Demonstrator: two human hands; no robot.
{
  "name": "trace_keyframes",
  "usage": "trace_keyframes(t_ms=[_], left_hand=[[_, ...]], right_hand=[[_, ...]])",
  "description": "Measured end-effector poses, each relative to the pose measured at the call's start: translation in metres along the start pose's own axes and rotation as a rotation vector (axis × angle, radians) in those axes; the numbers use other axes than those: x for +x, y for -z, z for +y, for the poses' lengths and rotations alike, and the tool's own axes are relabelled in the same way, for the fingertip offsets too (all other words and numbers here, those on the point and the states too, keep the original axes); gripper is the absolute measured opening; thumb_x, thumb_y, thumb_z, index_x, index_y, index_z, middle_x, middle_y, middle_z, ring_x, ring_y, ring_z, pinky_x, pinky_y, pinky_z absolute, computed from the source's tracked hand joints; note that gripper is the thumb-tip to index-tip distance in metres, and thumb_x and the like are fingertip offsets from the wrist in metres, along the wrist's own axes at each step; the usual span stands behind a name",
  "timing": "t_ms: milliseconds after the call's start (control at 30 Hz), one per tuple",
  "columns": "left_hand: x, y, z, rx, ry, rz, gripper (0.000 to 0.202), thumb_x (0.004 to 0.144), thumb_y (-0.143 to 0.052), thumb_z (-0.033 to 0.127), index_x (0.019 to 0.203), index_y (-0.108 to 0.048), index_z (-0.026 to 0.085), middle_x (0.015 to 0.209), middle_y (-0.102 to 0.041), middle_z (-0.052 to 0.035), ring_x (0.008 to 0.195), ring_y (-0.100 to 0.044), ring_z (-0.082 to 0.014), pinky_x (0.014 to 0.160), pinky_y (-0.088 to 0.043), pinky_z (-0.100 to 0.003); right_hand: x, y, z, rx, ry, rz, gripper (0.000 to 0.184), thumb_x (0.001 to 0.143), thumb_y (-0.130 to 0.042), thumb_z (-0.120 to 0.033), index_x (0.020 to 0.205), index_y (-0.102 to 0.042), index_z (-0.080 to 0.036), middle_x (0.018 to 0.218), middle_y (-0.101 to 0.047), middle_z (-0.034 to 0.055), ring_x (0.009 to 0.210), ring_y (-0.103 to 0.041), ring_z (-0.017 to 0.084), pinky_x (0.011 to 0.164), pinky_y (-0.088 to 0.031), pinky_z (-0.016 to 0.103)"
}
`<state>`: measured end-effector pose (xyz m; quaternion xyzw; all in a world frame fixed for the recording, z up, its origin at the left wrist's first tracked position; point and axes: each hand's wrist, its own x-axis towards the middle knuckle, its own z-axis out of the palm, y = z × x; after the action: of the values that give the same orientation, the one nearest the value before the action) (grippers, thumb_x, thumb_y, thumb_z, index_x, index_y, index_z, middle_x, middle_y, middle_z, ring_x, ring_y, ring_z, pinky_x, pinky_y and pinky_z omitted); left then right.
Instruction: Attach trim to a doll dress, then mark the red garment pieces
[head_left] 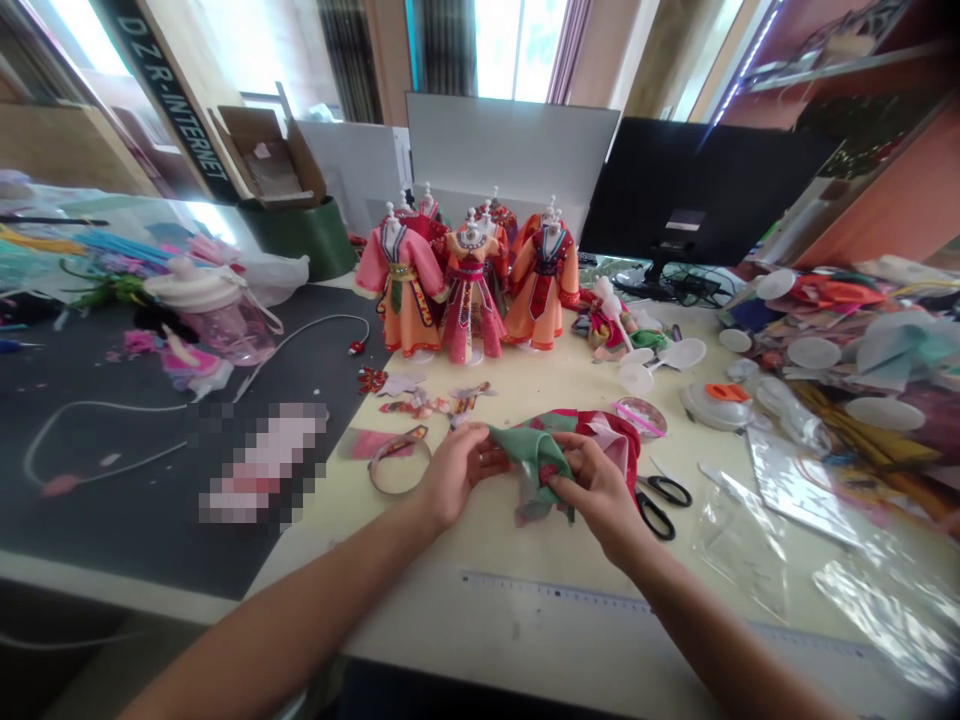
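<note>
Pinching green cloth point(534, 455) with both left hand point(452, 470) and right hand point(596, 490), fingers closed on it; red cloth point(619, 435) beneath, scissors point(660, 503) just right, tape roll point(400, 462) left.

Cloth, plastic and card on a pale matt bench

The green piece point(534, 452) held in both hands is soft, matt cloth, creased, lying against red and pink fabric point(616, 432). The small costumes point(469, 290) behind look satiny, with a faint sheen, on white plastic stands. The scissors point(660, 502) have glossy black plastic handles. Clear plastic bags point(750, 545) at the right are shiny and crinkled. The bench point(540, 545) is smooth, pale and matt; a dark matt mat point(90, 500) covers its left part. The open box point(266, 155) is brown cardboard.
</note>
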<state>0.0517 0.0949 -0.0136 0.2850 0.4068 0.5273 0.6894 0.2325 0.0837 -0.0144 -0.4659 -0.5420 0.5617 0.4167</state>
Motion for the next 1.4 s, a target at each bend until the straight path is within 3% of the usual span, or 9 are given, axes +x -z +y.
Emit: trace_keyframes(t_ms=[133, 333, 567, 700, 1000, 1100, 1200, 1267, 1400], left_hand=[[-0.01, -0.004, -0.001, 0.506, -0.365, 0.157, 0.016, 0.077, -0.062, 0.031, 0.079, -0.053, 0.018, 0.072, -0.054, 0.0025, 0.067, -0.05, -0.0109, 0.064, -0.038, -0.022], [-0.021, -0.014, -0.017, 0.824, -0.129, -0.086, 0.032, 0.076, -0.06, 0.043, 0.059, -0.054, 0.016, 0.054, -0.049, 0.0023, 0.051, -0.04, -0.0102, 0.05, -0.03, -0.023], [-0.011, -0.012, -0.026, 0.646, -0.129, -0.112, 0.02, 0.075, -0.059, 0.029, 0.061, -0.057, 0.015, 0.057, -0.051, 0.0018, 0.057, -0.045, -0.0112, 0.055, -0.034, -0.023], [-0.008, -0.01, -0.017, 0.442, -0.079, -0.015, 0.014, 0.075, -0.059, 0.026, 0.07, -0.06, 0.014, 0.065, -0.058, 0.0, 0.064, -0.052, -0.0123, 0.066, -0.042, -0.025], [0.005, 0.009, -0.005, -0.152, 0.247, -0.194, 0.011, 0.067, -0.055, 0.02, 0.069, -0.062, 0.011, 0.062, -0.063, -0.0038, 0.059, -0.06, -0.0176, 0.065, -0.049, -0.033], [0.008, 0.016, -0.003, -0.156, 0.239, -0.327, 0.02, 0.068, -0.053, 0.022, 0.071, -0.065, 0.006, 0.062, -0.065, -0.0086, 0.061, -0.064, -0.0221, 0.067, -0.049, -0.036], [0.01, 0.02, -0.003, -0.164, 0.224, -0.381, 0.022, 0.068, -0.052, 0.022, 0.068, -0.064, 0.005, 0.058, -0.065, -0.0097, 0.056, -0.065, -0.0223, 0.061, -0.049, -0.033], [0.01, 0.021, -0.004, -0.163, 0.221, -0.385, 0.023, 0.067, -0.051, 0.021, 0.073, -0.065, 0.004, 0.06, -0.066, -0.0106, 0.057, -0.065, -0.0231, 0.059, -0.049, -0.032], [0.009, 0.02, -0.007, -0.156, 0.211, -0.439, 0.028, 0.066, -0.05, 0.017, 0.085, -0.066, 0.004, 0.07, -0.07, -0.0114, 0.059, -0.066, -0.0235, 0.06, -0.051, -0.035]], right_hand=[[0.0, 0.001, 0.004, 0.077, 0.009, 0.059, 0.045, 0.074, -0.065, -0.035, 0.111, -0.044, -0.023, 0.08, -0.059, -0.0005, 0.068, -0.057, 0.014, 0.056, -0.045, 0.028], [-0.005, -0.004, 0.014, -0.055, 0.165, 0.124, 0.04, 0.079, -0.061, -0.032, 0.114, -0.043, -0.025, 0.083, -0.058, -0.0002, 0.077, -0.058, 0.016, 0.067, -0.048, 0.031], [-0.009, -0.006, 0.019, -0.149, 0.257, 0.117, 0.04, 0.082, -0.058, -0.025, 0.118, -0.042, -0.027, 0.092, -0.056, 0.002, 0.086, -0.058, 0.016, 0.077, -0.05, 0.033], [-0.005, 0.002, 0.019, -0.032, 0.226, 0.157, 0.041, 0.079, -0.058, -0.024, 0.117, -0.042, -0.027, 0.094, -0.054, 0.002, 0.086, -0.058, 0.016, 0.071, -0.049, 0.031], [0.003, 0.022, 0.007, 0.203, -0.105, 0.169, 0.042, 0.068, -0.067, -0.026, 0.106, -0.052, -0.024, 0.092, -0.055, 0.0009, 0.064, -0.052, 0.011, 0.047, -0.039, 0.022], [0.003, 0.024, 0.01, 0.147, 0.012, 0.228, 0.038, 0.071, -0.064, -0.026, 0.107, -0.053, -0.024, 0.092, -0.056, 0.0017, 0.067, -0.054, 0.012, 0.05, -0.043, 0.026], [-0.001, 0.023, 0.012, -0.072, 0.286, 0.312, 0.038, 0.075, -0.062, -0.024, 0.112, -0.052, -0.025, 0.106, -0.057, 0.0057, 0.095, -0.057, 0.021, 0.077, -0.05, 0.039], [-0.006, 0.02, 0.01, -0.233, 0.483, 0.289, 0.039, 0.078, -0.059, -0.022, 0.116, -0.053, -0.026, 0.117, -0.054, 0.0074, 0.114, -0.051, 0.025, 0.095, -0.043, 0.048], [-0.014, 0.013, 0.002, -0.447, 0.702, 0.22, 0.039, 0.081, -0.055, -0.015, 0.118, -0.055, -0.029, 0.138, -0.042, 0.0066, 0.128, -0.039, 0.029, 0.104, -0.034, 0.056]])
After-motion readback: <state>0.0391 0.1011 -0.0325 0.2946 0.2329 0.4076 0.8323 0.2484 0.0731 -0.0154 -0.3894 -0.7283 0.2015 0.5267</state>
